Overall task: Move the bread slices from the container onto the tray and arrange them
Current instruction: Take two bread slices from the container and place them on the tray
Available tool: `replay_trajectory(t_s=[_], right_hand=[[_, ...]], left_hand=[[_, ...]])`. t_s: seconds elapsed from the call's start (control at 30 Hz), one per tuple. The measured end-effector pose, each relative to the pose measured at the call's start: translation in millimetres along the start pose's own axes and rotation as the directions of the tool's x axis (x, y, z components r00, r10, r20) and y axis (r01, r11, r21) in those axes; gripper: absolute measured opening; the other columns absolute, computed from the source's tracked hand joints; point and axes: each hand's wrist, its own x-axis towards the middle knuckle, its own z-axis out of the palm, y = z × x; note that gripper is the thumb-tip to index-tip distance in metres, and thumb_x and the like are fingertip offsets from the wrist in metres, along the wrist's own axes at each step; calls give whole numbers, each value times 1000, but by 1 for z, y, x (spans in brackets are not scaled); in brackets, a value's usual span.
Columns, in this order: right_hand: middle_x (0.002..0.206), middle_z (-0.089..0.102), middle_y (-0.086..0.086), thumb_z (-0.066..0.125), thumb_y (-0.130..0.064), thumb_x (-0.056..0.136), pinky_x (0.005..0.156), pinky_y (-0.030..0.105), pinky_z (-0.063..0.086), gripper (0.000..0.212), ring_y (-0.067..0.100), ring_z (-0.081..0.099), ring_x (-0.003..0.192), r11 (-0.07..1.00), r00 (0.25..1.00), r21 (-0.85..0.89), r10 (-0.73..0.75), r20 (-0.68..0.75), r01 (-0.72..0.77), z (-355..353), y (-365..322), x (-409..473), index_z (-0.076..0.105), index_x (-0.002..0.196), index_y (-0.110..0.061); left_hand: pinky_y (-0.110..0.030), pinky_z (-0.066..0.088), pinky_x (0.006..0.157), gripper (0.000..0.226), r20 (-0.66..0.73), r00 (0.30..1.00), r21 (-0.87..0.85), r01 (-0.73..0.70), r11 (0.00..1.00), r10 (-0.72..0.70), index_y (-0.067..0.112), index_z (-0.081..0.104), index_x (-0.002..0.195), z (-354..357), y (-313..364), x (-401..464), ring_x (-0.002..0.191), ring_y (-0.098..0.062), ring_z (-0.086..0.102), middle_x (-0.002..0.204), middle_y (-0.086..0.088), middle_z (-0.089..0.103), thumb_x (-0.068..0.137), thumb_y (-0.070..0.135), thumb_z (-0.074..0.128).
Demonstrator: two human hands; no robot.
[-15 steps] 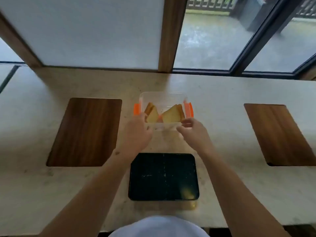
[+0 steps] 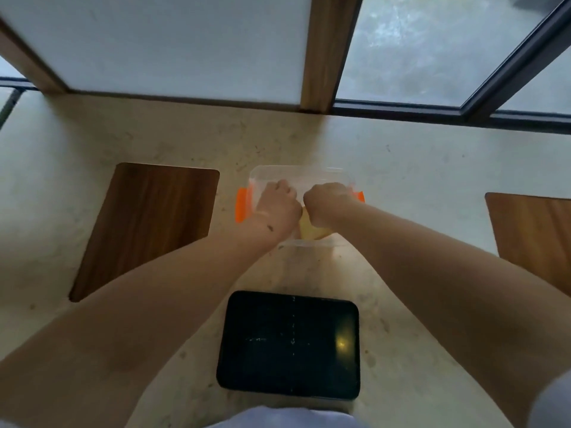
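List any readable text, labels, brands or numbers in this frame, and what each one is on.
None readable.
Black tray: only faint pale specks and a dotted line, not lettering.
Clear container and its orange clip: no print visible.
Wooden boards, counter: plain.
Both hands, left hand and right hand, hide most of the container's inside.

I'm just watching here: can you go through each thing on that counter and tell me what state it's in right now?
container: clear, lid off, both hands reaching inside.
orange clips: flipped out at the sides.
bread slices: in the container, mostly hidden by the hands.
tray: black, nothing on it.
left hand: inside the container, grip hidden.
right hand: inside the container, grip hidden.
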Motion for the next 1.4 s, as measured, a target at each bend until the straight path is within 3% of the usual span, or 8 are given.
replay_trajectory(t_s=[0.37, 0.6, 0.73, 1.03, 1.13, 1.23, 1.33, 1.4], right_hand=[[69, 48, 0, 56, -6, 85, 61, 34, 41, 23, 19, 49, 60, 996, 999, 79, 33, 0, -33, -9, 1, 16, 47, 66, -16], [66, 55, 2, 79, -31, 76, 61, 33, 46, 33, 20, 51, 56, 971, 989, 215, 74, 130, -101, -8, 6, 10, 52, 63, -16], [69, 58, 2, 65, -16, 77, 47, 26, 39, 10, 17, 54, 56, 940, 987, 302, 145, 68, -159, -5, 10, -1, 57, 71, -16], [73, 62, 4, 60, -30, 82, 51, 26, 41, 22, 17, 58, 62, 880, 974, 450, 211, -80, -153, -64, 51, -72, 66, 86, -9], [71, 59, 0, 63, -28, 84, 47, 21, 38, 16, 10, 54, 53, 474, 938, 877, 333, -99, -75, -27, 49, -131, 64, 92, -14], [72, 54, 1, 65, -15, 84, 42, 19, 36, 19, 8, 47, 48, -355, 984, 934, 180, 13, 53, 39, 15, -185, 61, 100, -5], [76, 62, 5, 67, -8, 79, 40, 17, 43, 31, 8, 52, 44, -907, 994, 411, -105, -17, -88, 109, -44, -219, 54, 107, -3], [82, 62, 9, 68, -5, 76, 41, 20, 44, 34, 10, 51, 44, -982, 991, 134, -135, 16, -136, 147, -84, -235, 56, 108, -5]], left_hand=[[-33, 37, 80, 25, 82, 996, 5, -25, 1000, 25, 16, 63, 105, -12, -7, 9, 101, -27, 48, 109, -9, 58, 92, 12, 42], [-32, 38, 69, 20, 142, 989, -307, 10, 952, 35, 17, 63, 106, -23, -6, 4, 85, -25, 59, 88, 0, 60, 89, 11, 53], [-30, 39, 62, 7, 308, 951, -457, 147, 877, 0, 15, 60, 81, -39, -24, 6, 67, -22, 54, 85, -7, 62, 83, 10, 57], [-36, 51, 69, 19, 286, 958, -438, 118, 891, 14, 8, 60, 97, -109, -79, -24, 79, -25, 60, 90, -8, 60, 80, 14, 56], [-30, 46, 63, 20, 116, 977, -770, 201, 605, -176, 16, 57, 100, -89, -82, -81, 77, -17, 57, 86, -2, 58, 81, 21, 57], [-27, 48, 60, 14, 139, 940, -989, 146, -2, -312, 19, 60, 93, -27, -53, -148, 71, -13, 63, 80, 0, 65, 80, 17, 63], [-41, 58, 81, 47, 243, 961, -572, 31, -820, -134, 15, 57, 123, 46, -3, -203, 105, -24, 67, 112, -6, 72, 79, 4, 67], [-47, 55, 88, 62, 349, 935, -201, 15, -979, -57, 12, 54, 132, 90, 36, -231, 116, -33, 61, 129, -15, 64, 74, -5, 66]])
